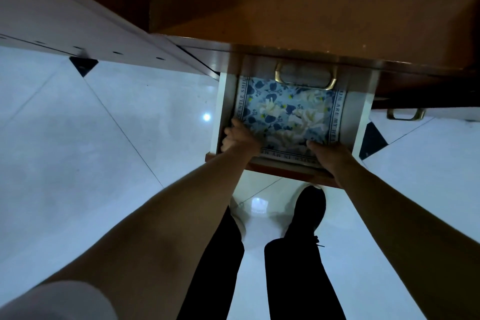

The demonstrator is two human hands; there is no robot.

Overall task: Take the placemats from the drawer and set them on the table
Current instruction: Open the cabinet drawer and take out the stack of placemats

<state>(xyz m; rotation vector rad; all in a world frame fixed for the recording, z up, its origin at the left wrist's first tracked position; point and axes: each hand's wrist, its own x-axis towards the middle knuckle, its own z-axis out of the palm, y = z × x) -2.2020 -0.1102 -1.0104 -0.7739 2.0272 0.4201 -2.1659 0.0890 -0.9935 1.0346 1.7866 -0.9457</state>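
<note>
An open drawer (359,122) with white side walls juts out from a brown wooden cabinet. Inside lies a blue floral placemat (288,112) with a lettered border, its far edge tucked under the cabinet front. My left hand (237,138) rests on the placemat's near-left corner, fingers curled at its edge beside the drawer's left wall. My right hand (326,153) presses on the near-right corner at the drawer's front. How many placemats lie beneath the top one is hidden.
A brass handle (306,76) sits on the drawer above, and another brass handle (405,114) shows to the right. The brown cabinet top (311,2) spreads above. A white panel (78,26) runs along the left. My legs and a black shoe (309,213) stand on glossy white tiles.
</note>
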